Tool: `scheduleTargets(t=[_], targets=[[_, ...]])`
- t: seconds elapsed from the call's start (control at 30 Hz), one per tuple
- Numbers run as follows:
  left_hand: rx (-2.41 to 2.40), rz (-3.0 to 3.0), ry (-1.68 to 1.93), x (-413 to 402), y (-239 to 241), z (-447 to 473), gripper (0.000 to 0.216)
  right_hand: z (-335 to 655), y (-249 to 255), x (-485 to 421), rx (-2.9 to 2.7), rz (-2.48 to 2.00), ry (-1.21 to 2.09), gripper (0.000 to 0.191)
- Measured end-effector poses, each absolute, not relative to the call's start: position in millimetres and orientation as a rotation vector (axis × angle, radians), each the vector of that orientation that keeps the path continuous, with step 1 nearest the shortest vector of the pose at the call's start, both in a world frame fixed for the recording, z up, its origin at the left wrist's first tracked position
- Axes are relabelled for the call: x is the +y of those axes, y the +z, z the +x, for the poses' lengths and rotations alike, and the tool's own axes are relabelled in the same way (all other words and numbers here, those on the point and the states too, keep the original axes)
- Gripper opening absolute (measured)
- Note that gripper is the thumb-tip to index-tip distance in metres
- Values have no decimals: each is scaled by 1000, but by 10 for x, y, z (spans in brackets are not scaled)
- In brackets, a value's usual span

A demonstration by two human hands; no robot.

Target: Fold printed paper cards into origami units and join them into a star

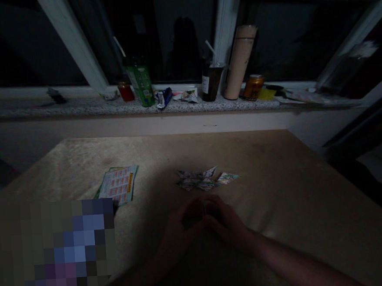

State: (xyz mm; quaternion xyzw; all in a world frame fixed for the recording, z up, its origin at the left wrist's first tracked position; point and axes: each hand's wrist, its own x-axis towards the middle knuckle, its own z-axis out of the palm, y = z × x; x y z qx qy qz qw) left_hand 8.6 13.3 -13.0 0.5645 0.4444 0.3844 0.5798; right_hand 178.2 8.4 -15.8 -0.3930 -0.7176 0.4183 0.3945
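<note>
Your fingers [211, 198] are curled inward and clamped on a thin slip [204, 208], in the lower middle of the frame. Your left hand [180, 224] comes in from the lower left and your right hand [229, 221] from the lower right, and the tips of the two meet around the piece. It is turned nearly edge-on to you: its long axis runs almost straight up and down the picture, one end toward the window, the other toward your body. The slip lies between your two sets of fingers, above your thumbs in the frame; the light is too dim to tell which fingertips bear on it, or its markings.

Just beyond your knuckles, at the centre of the frame, you have a cluster of folded paper pieces [198, 180] on the brown tabletop [289, 197], with pointed tips splaying left and right. Just beside its right end sits a single folded paper diamond [228, 178], its long axis running roughly across the picture, one point to the right. Left of centre, well apart from your hands, lies a stack of printed sheets [118, 185]. Along the granite sill [182, 108] at the top stand a green can [142, 83] and a tall beige flask [240, 63].
</note>
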Motion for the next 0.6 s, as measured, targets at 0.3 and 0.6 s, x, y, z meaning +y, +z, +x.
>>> scheduleTargets(t=[0.3,0.6], targets=[[1039,1457,790,149,-85,63,33,1823,-203,107,-1905,-1072,661,38],[1144,1477,787,170,-59,64,27,1817,-212,135,-1947,-916,450,48]])
